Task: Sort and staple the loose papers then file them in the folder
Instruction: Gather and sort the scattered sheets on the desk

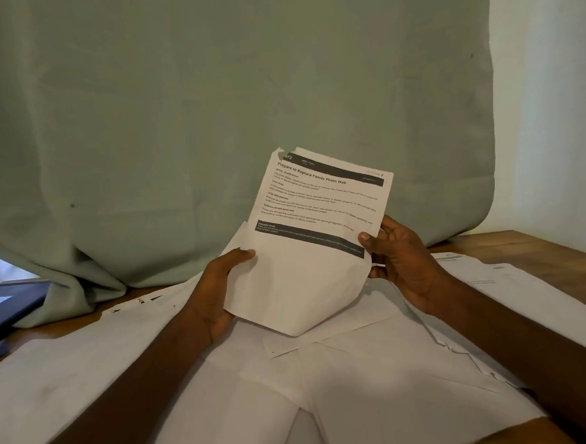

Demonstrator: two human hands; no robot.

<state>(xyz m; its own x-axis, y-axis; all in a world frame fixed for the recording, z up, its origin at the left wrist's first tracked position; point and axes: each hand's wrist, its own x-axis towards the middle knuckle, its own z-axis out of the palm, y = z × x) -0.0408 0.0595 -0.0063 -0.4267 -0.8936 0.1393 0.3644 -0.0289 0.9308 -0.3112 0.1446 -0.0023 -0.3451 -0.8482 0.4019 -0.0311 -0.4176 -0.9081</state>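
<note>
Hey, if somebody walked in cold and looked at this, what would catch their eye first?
First, the printed sheets held up at centre, torn at the top corner, with the left hand and the right hand gripping the side edges. Below them, loose white papers cover the wooden table, and a pale green curtain fills the background.

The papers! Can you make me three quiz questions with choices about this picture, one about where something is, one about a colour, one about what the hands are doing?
1. Where is the dark folder?
A. far left of the table
B. far right
C. under the hands

2. What colour is the curtain?
A. red
B. pale green
C. black

3. What are the hands doing?
A. resting flat
B. both holding printed papers
C. stapling

Answers:
1 A, it lies at the left edge.
2 B, the cloth behind is pale green.
3 B, left hand and right hand grip the papers' sides, above the loose sheets.
</note>
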